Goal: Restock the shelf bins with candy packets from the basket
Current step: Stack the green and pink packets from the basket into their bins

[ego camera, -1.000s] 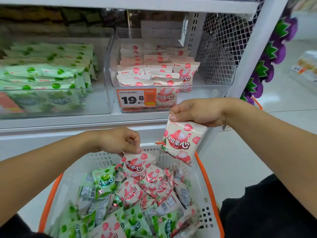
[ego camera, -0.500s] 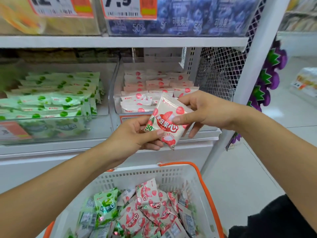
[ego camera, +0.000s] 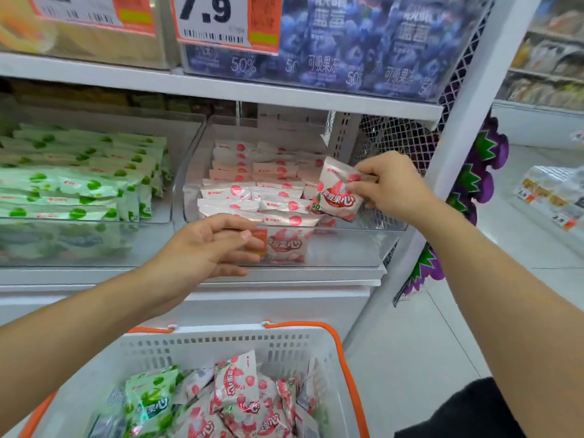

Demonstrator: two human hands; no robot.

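Observation:
My right hand (ego camera: 387, 186) pinches a pink-and-white candy packet (ego camera: 336, 191) by its edge, holding it tilted over the right side of the clear pink-packet bin (ego camera: 347, 245). Rows of the same pink packets (ego camera: 252, 191) lie stacked inside that bin. My left hand (ego camera: 205, 248) hovers in front of the bin's front wall with relaxed fingers and holds nothing. Below, the white basket (ego camera: 221, 346) with orange handles holds several pink packets (ego camera: 240, 403) and green packets (ego camera: 148, 403).
A second clear bin (ego camera: 79, 245) to the left is full of green packets. The shelf board above (ego camera: 221, 86) carries blue jelly pouches and price tags. A white mesh side panel (ego camera: 401, 137) and shelf post (ego camera: 467, 121) close off the right.
My right hand carried the pink packet up and right, over the bin. My left hand let go of the packet and now hangs free in front of the bin. The view tilted upward.

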